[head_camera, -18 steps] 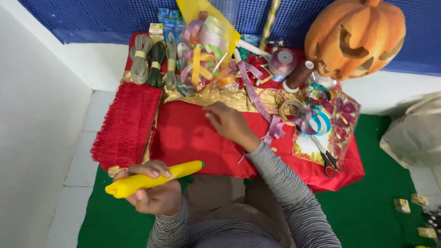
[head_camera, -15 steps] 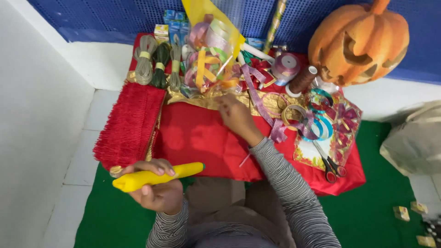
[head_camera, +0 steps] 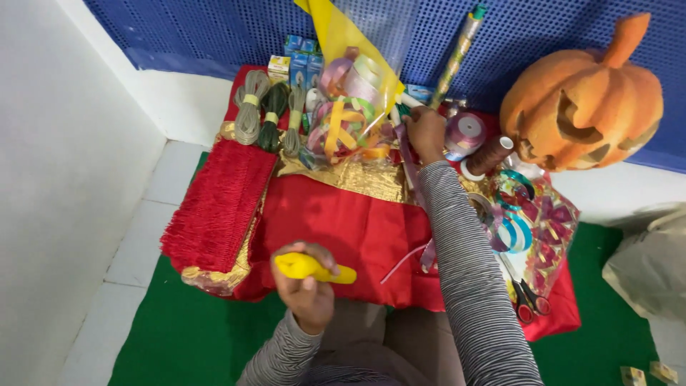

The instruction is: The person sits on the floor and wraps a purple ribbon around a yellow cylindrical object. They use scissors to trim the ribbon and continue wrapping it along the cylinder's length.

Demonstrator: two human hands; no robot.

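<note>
The person is sitting at a low spread of craft supplies, and the left hand is gripping a yellow glue gun, fingers clenched around its body, holding it just above the near edge of the red cloth. The right hand is reaching far forward to the back of the spread, resting among purple ribbon strands beside a clear bag of coloured ribbon rolls; its fingers are curling downward, but I cannot tell whether they are grasping anything. A spool of pink ribbon is lying just right of that hand, with a brown thread spool beyond it. An orange carved pumpkin is standing at the far right, and red-handled scissors are lying near the cloth's right edge. A red fringe trim is lying along the left side.
</note>
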